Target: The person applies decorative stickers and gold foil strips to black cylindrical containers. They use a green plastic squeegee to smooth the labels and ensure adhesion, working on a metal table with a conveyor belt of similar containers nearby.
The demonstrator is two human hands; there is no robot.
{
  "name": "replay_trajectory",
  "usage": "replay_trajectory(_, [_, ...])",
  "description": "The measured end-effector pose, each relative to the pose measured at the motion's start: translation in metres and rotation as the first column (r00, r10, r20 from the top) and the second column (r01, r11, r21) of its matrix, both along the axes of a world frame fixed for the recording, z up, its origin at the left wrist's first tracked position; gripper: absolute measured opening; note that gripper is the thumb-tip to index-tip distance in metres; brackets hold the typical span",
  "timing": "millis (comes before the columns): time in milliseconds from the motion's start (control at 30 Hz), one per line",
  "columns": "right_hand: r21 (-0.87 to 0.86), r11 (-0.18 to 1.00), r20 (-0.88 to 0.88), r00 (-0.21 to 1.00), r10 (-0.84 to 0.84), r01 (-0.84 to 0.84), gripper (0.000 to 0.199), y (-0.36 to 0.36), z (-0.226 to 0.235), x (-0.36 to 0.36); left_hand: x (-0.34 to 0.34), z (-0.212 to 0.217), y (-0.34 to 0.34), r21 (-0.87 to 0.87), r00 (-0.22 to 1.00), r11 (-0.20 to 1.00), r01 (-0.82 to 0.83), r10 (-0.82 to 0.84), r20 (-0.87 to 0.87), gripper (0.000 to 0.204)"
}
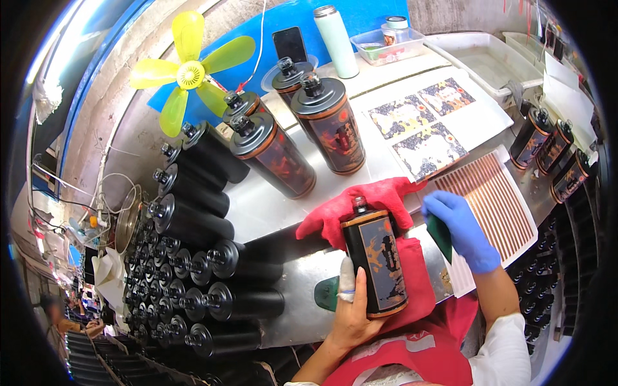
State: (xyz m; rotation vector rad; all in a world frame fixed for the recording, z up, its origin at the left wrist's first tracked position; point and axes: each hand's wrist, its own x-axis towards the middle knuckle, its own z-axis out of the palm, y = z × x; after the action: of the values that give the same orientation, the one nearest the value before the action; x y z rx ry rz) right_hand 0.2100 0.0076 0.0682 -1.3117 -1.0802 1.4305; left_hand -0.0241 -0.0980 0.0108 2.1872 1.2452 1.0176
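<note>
A black bottle (365, 267) with copper-coloured bands and a patterned label panel leans on a red cloth (417, 270). Fingers of my left hand (355, 315) wrap round its lower part; a whitish cover is on one finger and a ring-like band shows. My right hand (462, 228), in a blue glove, is closed on a flat dark green scraper (440, 239) to the right of the bottle, apart from it. Beneath that hand lies a white sheet with brown stripes (492, 206). A second green flat piece (327, 293) rests on the metal table left of my left hand.
Several decorated bottles (329, 125) stand at the back, and plain black bottles (193, 219) crowd the left. A yellow fan (190, 75) is behind them. Printed label sheets (430, 151) lie at back right, near a white tub (486, 58). More decorated bottles (532, 136) stand far right.
</note>
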Motion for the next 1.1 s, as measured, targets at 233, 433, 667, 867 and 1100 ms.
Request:
replay_trajectory(233, [0.101,0.883,0.299,0.86,0.413,-0.459,0.025,0.066,0.022,-0.031,-0.013,-0.018,-0.006,-0.013,0.997,0.999,0.037,-0.036,0.067,0.104])
replay_trajectory(433, [0.027,0.645,0.694,0.478,0.538,-0.764,0.031,0.101,0.044,-0.051,-0.018,-0.02,-0.005,-0.057,0.998,0.997,0.056,-0.055,0.016,0.098])
replay_trajectory(667, [0.314,0.232,0.662,0.387,0.642,-0.921,0.028,0.15,-0.004,-0.047,-0.006,-0.032,-0.011,-0.131,0.975,0.991,0.002,0.027,0.221,0.094])
replay_trajectory(867, [0.216,0.592,0.505,0.608,0.613,-0.777,0.035,0.037,0.075,-0.004,-0.035,-0.054,-0.015,0.065,0.987,0.995,-0.07,0.059,0.152,0.1])
replay_trajectory(1100, [0.437,0.728,0.663,0.736,0.137,-0.529,0.032,-0.085,0.097,0.037,-0.01,-0.009,-0.021,0.236,0.991,0.97,0.057,-0.026,-0.132,0.091])
